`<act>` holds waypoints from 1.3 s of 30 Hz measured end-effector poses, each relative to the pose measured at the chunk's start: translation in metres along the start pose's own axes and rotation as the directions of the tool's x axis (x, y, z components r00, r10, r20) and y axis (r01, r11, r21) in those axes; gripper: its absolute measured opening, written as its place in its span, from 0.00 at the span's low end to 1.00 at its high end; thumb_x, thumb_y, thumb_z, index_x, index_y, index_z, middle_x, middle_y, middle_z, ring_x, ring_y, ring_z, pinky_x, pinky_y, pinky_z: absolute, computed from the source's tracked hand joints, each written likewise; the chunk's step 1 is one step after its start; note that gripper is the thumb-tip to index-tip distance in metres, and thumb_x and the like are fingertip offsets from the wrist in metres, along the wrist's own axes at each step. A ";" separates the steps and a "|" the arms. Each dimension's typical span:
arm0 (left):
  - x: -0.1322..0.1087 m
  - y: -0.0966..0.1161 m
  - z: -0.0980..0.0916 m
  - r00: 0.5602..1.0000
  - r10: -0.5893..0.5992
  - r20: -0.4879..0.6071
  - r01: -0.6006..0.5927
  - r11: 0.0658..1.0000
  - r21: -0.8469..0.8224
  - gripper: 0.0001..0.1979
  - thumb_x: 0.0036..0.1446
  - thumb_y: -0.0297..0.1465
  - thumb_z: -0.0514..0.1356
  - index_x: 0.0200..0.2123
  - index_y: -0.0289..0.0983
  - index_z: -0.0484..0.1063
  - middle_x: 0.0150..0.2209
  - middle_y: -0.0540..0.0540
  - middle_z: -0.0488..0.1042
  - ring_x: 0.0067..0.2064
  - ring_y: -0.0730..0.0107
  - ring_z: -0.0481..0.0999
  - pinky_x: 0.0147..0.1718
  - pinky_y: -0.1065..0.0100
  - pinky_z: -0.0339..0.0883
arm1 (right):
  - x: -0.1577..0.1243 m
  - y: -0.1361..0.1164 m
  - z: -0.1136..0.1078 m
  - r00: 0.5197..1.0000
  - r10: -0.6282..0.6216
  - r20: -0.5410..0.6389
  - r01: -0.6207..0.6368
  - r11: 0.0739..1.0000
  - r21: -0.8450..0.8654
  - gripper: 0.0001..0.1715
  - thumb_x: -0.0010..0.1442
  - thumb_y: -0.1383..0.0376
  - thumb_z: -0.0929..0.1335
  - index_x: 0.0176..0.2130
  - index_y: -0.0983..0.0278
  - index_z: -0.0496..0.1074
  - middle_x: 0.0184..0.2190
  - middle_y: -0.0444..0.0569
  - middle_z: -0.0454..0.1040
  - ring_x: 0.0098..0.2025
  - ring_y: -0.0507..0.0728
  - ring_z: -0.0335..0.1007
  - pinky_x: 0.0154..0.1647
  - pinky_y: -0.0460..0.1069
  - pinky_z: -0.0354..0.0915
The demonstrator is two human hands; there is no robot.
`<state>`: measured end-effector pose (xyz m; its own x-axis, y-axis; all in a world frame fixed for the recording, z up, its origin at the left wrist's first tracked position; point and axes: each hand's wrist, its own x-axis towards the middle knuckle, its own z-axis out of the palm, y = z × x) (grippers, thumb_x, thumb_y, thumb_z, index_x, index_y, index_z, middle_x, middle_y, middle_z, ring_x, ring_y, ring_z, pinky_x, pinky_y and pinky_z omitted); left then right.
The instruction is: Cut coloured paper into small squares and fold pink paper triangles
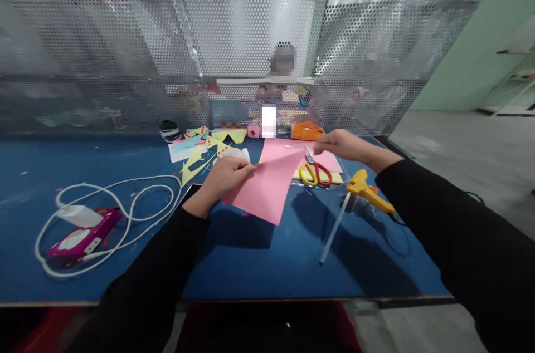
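My left hand (232,177) pinches the left edge of a pink paper sheet (267,191), which is raised above the table and slopes toward me. My right hand (345,144) is closed, fingertips down, over the right side of a stack of pink and yellow paper (332,161). What those fingertips grip, if anything, cannot be made out. Just below them lies a pair of scissors (315,172) with one yellow and one red handle, its blades pointing away from me. A yellow glue gun (368,191) with a clear glue stick rests near my right forearm.
On the blue table (238,275), a white cable (129,214) loops around a purple power strip (86,236). Yellow paper scraps (192,163), a black-and-white striped item (170,130) and an orange item (307,130) lie farther back. A perforated metal screen (251,24) stands behind; a person sits beyond it.
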<state>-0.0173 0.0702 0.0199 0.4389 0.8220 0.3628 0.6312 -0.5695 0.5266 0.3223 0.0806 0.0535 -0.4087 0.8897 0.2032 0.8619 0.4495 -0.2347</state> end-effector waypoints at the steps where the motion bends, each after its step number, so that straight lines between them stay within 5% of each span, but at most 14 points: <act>1: 0.000 -0.003 -0.001 0.999 -0.030 -0.010 0.030 0.999 -0.011 0.17 0.55 0.39 0.58 0.18 0.40 0.74 0.19 0.49 0.71 0.25 0.68 0.67 0.26 0.67 0.54 | -0.001 0.006 -0.004 0.999 0.036 -0.038 -0.037 0.999 -0.006 0.22 0.68 0.56 0.64 0.30 0.62 0.79 0.29 0.48 0.82 0.31 0.55 0.76 0.36 0.49 0.67; 4: -0.001 -0.005 -0.001 0.996 -0.090 -0.017 0.089 0.995 -0.054 0.18 0.55 0.38 0.58 0.15 0.40 0.72 0.17 0.50 0.67 0.23 0.69 0.64 0.24 0.67 0.50 | 0.000 0.000 -0.008 0.984 0.076 -0.163 -0.083 0.996 -0.037 0.23 0.69 0.58 0.61 0.33 0.63 0.80 0.32 0.51 0.82 0.33 0.58 0.77 0.36 0.51 0.66; 8: -0.004 0.003 0.005 0.994 -0.112 0.018 0.113 0.986 -0.121 0.18 0.55 0.39 0.58 0.15 0.40 0.72 0.17 0.50 0.68 0.23 0.69 0.64 0.24 0.67 0.50 | 0.015 -0.045 0.013 0.982 -0.092 -0.167 0.079 0.994 -0.080 0.16 0.66 0.57 0.67 0.48 0.61 0.78 0.49 0.53 0.80 0.49 0.62 0.74 0.49 0.54 0.64; 12: -0.009 0.006 0.010 0.991 -0.131 0.026 0.134 0.975 -0.180 0.17 0.54 0.42 0.60 0.19 0.40 0.77 0.19 0.49 0.72 0.25 0.69 0.66 0.25 0.68 0.52 | 0.030 -0.071 0.037 0.958 -0.286 0.018 0.287 0.956 -0.069 0.09 0.66 0.62 0.68 0.38 0.60 0.80 0.34 0.46 0.82 0.39 0.57 0.75 0.59 0.57 0.57; 15: -0.011 -0.002 0.010 0.985 -0.170 0.020 0.171 0.961 -0.219 0.16 0.52 0.44 0.62 0.20 0.40 0.79 0.19 0.49 0.72 0.23 0.71 0.65 0.24 0.68 0.51 | 0.032 -0.065 0.041 0.932 -0.351 0.086 0.356 0.933 -0.045 0.16 0.69 0.64 0.64 0.33 0.60 0.78 0.24 0.40 0.77 0.30 0.54 0.73 0.63 0.59 0.52; 20: -0.013 -0.013 0.008 0.977 -0.213 -0.013 0.201 0.937 -0.287 0.17 0.49 0.45 0.65 0.19 0.39 0.79 0.17 0.50 0.71 0.22 0.73 0.63 0.24 0.69 0.53 | 0.028 -0.038 0.024 0.915 -0.394 0.090 0.399 0.915 -0.050 0.20 0.71 0.59 0.61 0.35 0.58 0.79 0.27 0.40 0.80 0.31 0.53 0.73 0.63 0.59 0.50; 27: -0.015 -0.016 0.007 0.901 -0.417 -0.120 0.307 0.808 -0.503 0.21 0.58 0.48 0.58 0.25 0.38 0.79 0.26 0.43 0.80 0.31 0.66 0.77 0.34 0.66 0.67 | 0.014 -0.018 0.004 0.916 -0.376 -0.139 0.353 0.921 -0.168 0.19 0.71 0.58 0.61 0.38 0.58 0.79 0.37 0.47 0.84 0.42 0.58 0.78 0.64 0.63 0.51; 31: -0.013 -0.015 0.014 0.858 -0.511 0.060 0.436 0.661 -0.611 0.32 0.60 0.56 0.50 0.21 0.36 0.76 0.19 0.42 0.75 0.23 0.65 0.75 0.28 0.64 0.68 | 0.005 -0.037 0.002 0.872 -0.430 -0.234 0.385 0.898 -0.214 0.17 0.69 0.65 0.62 0.42 0.55 0.80 0.42 0.45 0.84 0.49 0.58 0.77 0.67 0.62 0.48; 35: -0.015 -0.011 0.024 0.836 -0.522 0.166 0.491 0.579 -0.650 0.27 0.54 0.54 0.60 0.22 0.35 0.75 0.20 0.45 0.74 0.22 0.68 0.73 0.23 0.68 0.63 | -0.001 -0.059 0.006 0.831 -0.423 -0.362 0.370 0.905 -0.208 0.18 0.68 0.68 0.62 0.40 0.51 0.80 0.43 0.41 0.83 0.53 0.57 0.75 0.69 0.61 0.45; 39: -0.020 -0.002 0.033 0.850 -0.524 0.055 0.400 0.574 -0.714 0.19 0.50 0.47 0.67 0.28 0.36 0.75 0.27 0.47 0.75 0.29 0.71 0.73 0.27 0.71 0.62 | -0.006 -0.071 0.015 0.854 -0.321 -0.409 0.308 0.946 -0.098 0.16 0.68 0.66 0.64 0.37 0.51 0.81 0.49 0.42 0.81 0.63 0.60 0.67 0.69 0.63 0.46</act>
<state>-0.0064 0.0550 -0.0143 0.0772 0.9970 -0.0098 0.0815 0.0034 0.9967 0.2590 0.0449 0.0549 -0.5027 0.5833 0.6379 0.7188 0.6920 -0.0663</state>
